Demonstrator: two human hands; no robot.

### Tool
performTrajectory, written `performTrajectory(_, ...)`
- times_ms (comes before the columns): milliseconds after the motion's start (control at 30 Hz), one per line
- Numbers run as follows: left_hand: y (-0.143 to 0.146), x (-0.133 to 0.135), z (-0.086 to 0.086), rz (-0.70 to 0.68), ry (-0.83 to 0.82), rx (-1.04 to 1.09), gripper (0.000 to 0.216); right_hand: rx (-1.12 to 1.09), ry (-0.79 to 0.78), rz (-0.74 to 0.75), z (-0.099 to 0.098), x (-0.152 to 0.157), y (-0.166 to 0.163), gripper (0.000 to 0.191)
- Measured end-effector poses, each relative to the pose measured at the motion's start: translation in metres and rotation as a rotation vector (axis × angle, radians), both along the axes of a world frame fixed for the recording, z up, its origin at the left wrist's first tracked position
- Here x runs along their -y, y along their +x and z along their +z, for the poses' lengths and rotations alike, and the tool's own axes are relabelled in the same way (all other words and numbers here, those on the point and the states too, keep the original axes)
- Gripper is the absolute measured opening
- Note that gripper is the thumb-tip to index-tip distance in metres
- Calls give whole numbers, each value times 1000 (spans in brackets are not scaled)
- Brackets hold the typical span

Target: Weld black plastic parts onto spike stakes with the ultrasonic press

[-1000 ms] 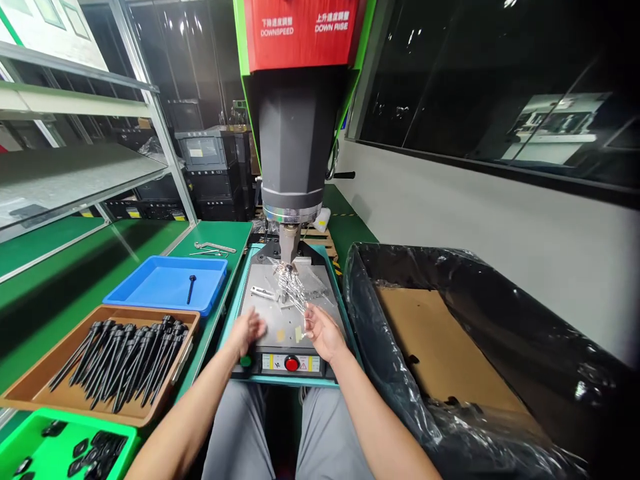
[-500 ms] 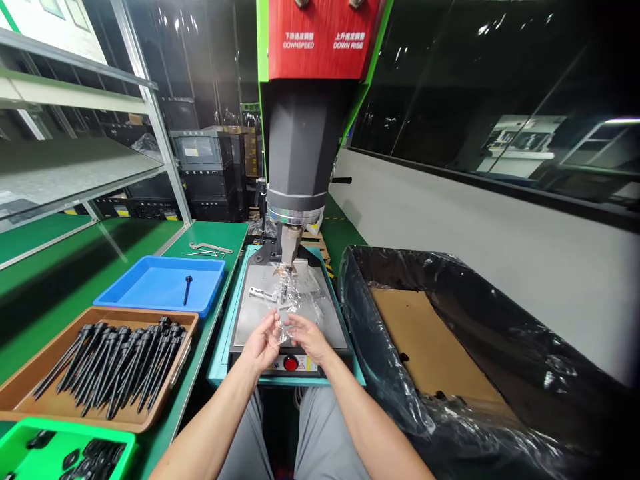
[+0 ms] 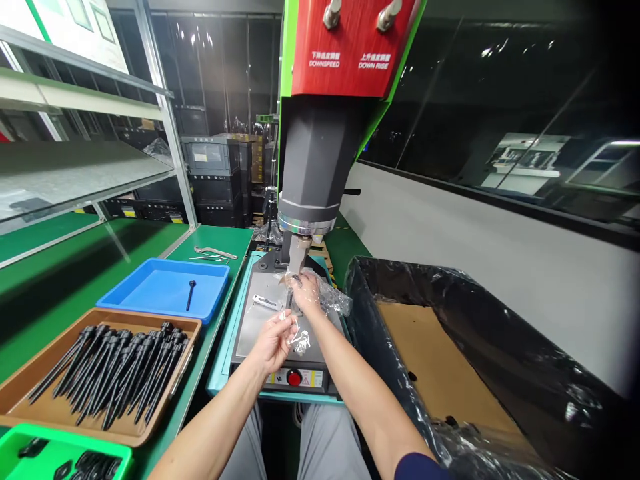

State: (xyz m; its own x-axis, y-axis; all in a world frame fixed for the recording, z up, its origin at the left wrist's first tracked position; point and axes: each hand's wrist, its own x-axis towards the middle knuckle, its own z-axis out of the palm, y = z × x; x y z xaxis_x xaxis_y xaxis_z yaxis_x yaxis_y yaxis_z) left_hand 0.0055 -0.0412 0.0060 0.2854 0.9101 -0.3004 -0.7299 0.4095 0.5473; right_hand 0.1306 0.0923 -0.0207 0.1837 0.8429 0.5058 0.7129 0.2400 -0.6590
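My left hand (image 3: 274,340) pinches the near end of a clear plastic bag (image 3: 300,337) above the grey machine plate (image 3: 255,327). My right hand (image 3: 306,292) reaches forward to the fixture just under the press horn (image 3: 299,253) and grips the far end of the crinkled bag there. The bag stretches between both hands. Whether something sits inside the bag is hidden.
A red button (image 3: 294,378) sits on the machine's front panel. Left of it are a blue tray (image 3: 165,290) with one black pin, a brown tray (image 3: 95,373) of several black pins, and a green bin (image 3: 60,457). A bag-lined carton (image 3: 450,360) stands at the right.
My right hand has gone from near the front of the plate forward to the horn, pulling the bag out. My left hand closed on the bag's near end.
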Motion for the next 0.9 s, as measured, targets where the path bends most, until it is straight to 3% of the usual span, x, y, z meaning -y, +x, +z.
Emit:
performTrajectory(200,-5,-13,-1,64,20,-3,35,-39,19,86,14,-2,8,22)
performTrajectory(400,-14,-28,-3,121,36,-19,48,-212,-25,116,23,19,14,23)
performTrajectory(600,-24,-32,-17,164,37,-131,59,-443,-237,207,-7,89,16,34)
performTrajectory(767,-42,-25,-35,146,63,-338,62,-791,-731,532,-19,167,12,35)
performTrajectory(833,-53,-18,-45,147,23,-437,56,-880,-740,580,-13,189,10,39)
performTrajectory(900,-63,-4,-54,244,-35,-557,52,-891,-617,583,-5,202,8,44)
